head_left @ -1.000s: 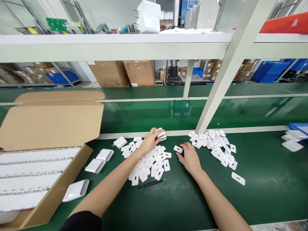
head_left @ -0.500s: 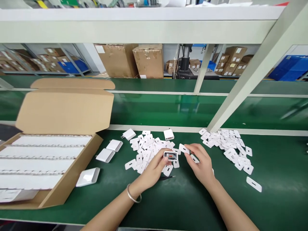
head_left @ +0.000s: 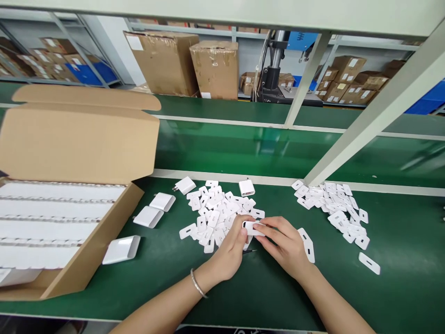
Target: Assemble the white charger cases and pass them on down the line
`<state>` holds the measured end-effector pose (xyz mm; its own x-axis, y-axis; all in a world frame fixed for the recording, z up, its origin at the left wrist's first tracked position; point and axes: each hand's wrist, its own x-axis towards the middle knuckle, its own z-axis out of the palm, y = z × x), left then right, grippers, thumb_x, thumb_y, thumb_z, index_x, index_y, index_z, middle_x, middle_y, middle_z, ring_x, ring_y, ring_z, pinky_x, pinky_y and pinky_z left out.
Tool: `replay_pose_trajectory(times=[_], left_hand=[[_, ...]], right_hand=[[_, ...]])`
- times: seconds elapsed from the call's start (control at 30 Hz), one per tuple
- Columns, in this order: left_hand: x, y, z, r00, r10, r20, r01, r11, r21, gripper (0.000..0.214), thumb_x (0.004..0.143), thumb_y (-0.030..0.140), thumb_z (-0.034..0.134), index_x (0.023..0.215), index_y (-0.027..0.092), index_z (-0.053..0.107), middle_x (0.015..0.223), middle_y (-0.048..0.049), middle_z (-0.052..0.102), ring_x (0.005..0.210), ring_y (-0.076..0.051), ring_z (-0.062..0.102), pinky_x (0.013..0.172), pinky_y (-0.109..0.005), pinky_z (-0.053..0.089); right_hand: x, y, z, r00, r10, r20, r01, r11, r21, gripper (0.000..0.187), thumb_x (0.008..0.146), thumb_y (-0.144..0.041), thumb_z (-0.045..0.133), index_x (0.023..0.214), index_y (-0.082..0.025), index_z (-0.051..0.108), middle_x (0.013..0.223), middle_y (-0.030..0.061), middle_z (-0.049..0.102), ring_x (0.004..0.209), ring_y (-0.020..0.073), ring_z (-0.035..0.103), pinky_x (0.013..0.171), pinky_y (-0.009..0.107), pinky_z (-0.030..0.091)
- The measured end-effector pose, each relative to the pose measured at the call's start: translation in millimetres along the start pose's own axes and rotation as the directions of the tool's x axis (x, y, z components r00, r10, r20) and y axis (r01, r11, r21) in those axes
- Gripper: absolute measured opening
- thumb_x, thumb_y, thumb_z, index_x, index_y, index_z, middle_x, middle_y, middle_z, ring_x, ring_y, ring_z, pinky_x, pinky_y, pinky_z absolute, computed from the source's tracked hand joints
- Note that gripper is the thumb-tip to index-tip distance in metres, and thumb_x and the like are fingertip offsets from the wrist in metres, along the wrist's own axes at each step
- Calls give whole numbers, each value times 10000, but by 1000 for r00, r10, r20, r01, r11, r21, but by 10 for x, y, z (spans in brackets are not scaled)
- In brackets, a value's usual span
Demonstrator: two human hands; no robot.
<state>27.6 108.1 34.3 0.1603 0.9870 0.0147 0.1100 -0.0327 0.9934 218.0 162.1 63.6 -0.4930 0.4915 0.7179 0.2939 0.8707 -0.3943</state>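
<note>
My left hand [head_left: 230, 254] is closed around a white USB charger, its body mostly hidden by the fingers and by a plate in front. That white slotted cover plate [head_left: 251, 227] lies over the charger's end, with the fingers of my right hand [head_left: 285, 242] on it. Whether the plate is fully seated, I cannot tell. Just beyond my hands spreads a pile of similar plates [head_left: 212, 218]. The dark tip of a thin pointed tool [head_left: 250, 251] shows beneath my hands. Two loose plates [head_left: 306, 245] lie beside my right wrist.
An open cardboard box [head_left: 93, 241] with rows of white pieces stands at left. Several white charger housings [head_left: 121, 249] lie beside it, and another charger [head_left: 246, 187] sits behind the pile. A second plate heap [head_left: 339, 208] is at right, near a slanted frame post [head_left: 368, 111].
My right hand has moved left and brought the cover plate onto the charger's open end, which showed its inside before. The camera view has tilted down.
</note>
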Motion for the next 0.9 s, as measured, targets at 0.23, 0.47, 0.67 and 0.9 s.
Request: replay_pose_trajectory(times=[0.23, 0.47, 0.67, 0.9], left_hand=[[21, 66, 27, 986, 167, -23, -166, 985, 45, 336, 1145, 467, 263, 1321, 276, 476, 1252, -88, 506, 1194, -254, 515, 1101, -464, 427], [-19, 30, 44, 943, 333, -14, -329, 937, 119, 302, 1149, 396, 281, 1399, 329, 437, 1286, -82, 433, 1233, -251, 479, 1116, -457, 418], [-1, 0, -39, 950, 307, 64, -313, 939, 140, 355, 1145, 434, 291, 1447, 347, 457, 1398, -94, 409, 1357, -271, 427, 1197, -490, 363], [86, 45, -154, 968, 193, 161, -214, 969, 125, 458, 1148, 452, 305, 1562, 365, 481, 1403, -88, 572, 1319, -258, 544, 1183, -469, 413]], right_hand=[[-51, -14, 13, 972, 216, 92, -228, 960, 159, 315, 1064, -290, 610, 1372, -308, 670, 1242, 102, 649, 1007, 225, 692, 859, 383, 625], [-121, -18, 107, 791, 492, 362, -609, 687, 396, 375, 1082, -528, 527, 1388, -313, 530, 1185, 65, 663, 1055, 230, 672, 913, 366, 590], [-117, 8, 91, 752, 518, 408, -658, 561, 503, 420, 1033, -564, 615, 1355, -313, 516, 1162, 57, 655, 1027, 220, 660, 921, 362, 564], [-121, 18, 92, 723, 597, 347, -691, 608, 392, 384, 1021, -579, 610, 1243, -271, 551, 943, 22, 647, 873, 214, 614, 819, 356, 513]])
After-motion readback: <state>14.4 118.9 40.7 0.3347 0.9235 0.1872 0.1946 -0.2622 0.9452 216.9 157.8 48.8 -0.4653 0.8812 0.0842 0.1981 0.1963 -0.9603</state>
